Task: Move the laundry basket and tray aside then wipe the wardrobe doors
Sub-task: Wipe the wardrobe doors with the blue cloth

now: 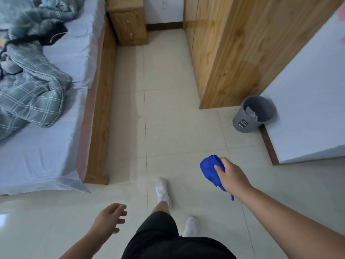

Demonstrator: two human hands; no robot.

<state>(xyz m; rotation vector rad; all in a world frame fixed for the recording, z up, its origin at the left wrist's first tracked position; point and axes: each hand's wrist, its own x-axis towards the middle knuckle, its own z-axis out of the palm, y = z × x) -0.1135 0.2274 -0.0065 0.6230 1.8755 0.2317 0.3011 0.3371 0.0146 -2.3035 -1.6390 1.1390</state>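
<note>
We're gripping a bunched blue cloth point(210, 170) in our right hand point(230, 174); left hand point(109, 217) is hanging loose, holding nothing; wooden wardrobe point(224, 53) ahead.

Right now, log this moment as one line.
right hand grips cloth | left hand open, empty | wardrobe ahead right, untouched | bin on floor by wardrobe end | basket, tray not in view

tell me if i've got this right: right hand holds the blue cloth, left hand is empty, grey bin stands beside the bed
No: the grey bin stands not beside the bed but across the floor from it, at the end of the wardrobe, as the head view shows. The right hand does hold the blue cloth and the left hand is empty.
</note>
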